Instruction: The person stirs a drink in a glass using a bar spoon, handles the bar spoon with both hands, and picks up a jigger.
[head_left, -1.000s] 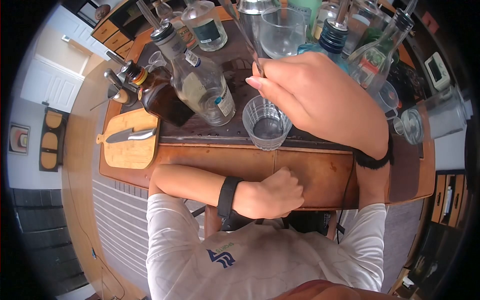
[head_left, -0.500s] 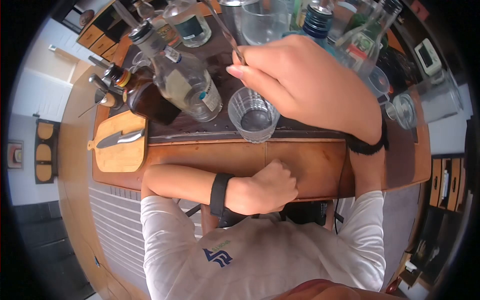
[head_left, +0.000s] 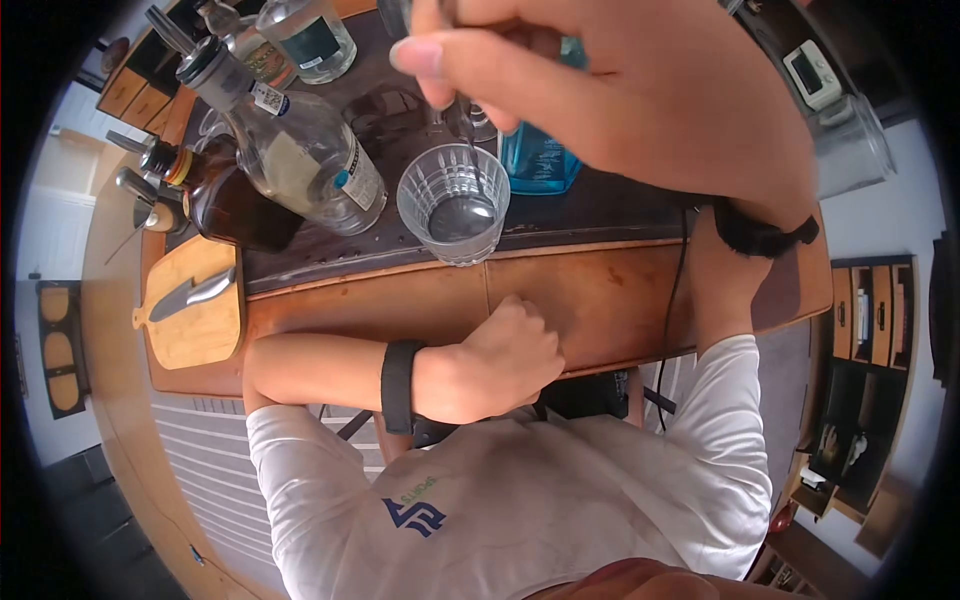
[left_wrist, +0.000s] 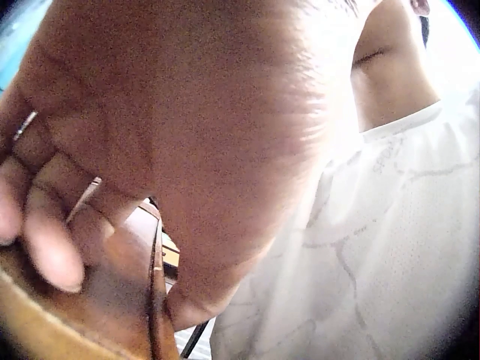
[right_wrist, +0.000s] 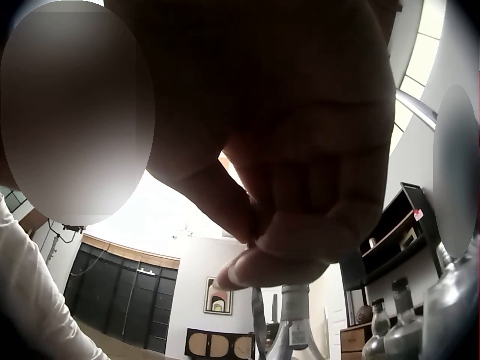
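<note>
My right hand (head_left: 650, 100) is raised above the dark mat and pinches the upper stem of a long metal bar spoon (head_left: 477, 178) between thumb and fingers. The spoon's lower end stands inside a cut-pattern glass tumbler (head_left: 425, 220), which sits near the mat's front edge. In the right wrist view the thumb meets the curled fingers (right_wrist: 300, 236), and the hand is dark. My left hand (head_left: 490, 365) lies at the table's front edge with its fingers loosely curled and nothing in them. The left wrist view shows its palm (left_wrist: 165, 135).
Left of the tumbler stand a clear bottle (head_left: 310, 165) with a pourer and a brown bottle (head_left: 240, 205). A blue bottle (head_left: 540, 160) is just behind the tumbler. A knife (head_left: 205, 290) lies on a wooden board (head_left: 190, 335) at left. A glass jar (head_left: 855, 150) stands far right.
My right hand has risen and come closer to the head camera, drawing the spoon up, its lower end still in the tumbler. The left hand keeps its pose. The head view has shifted to the right.
</note>
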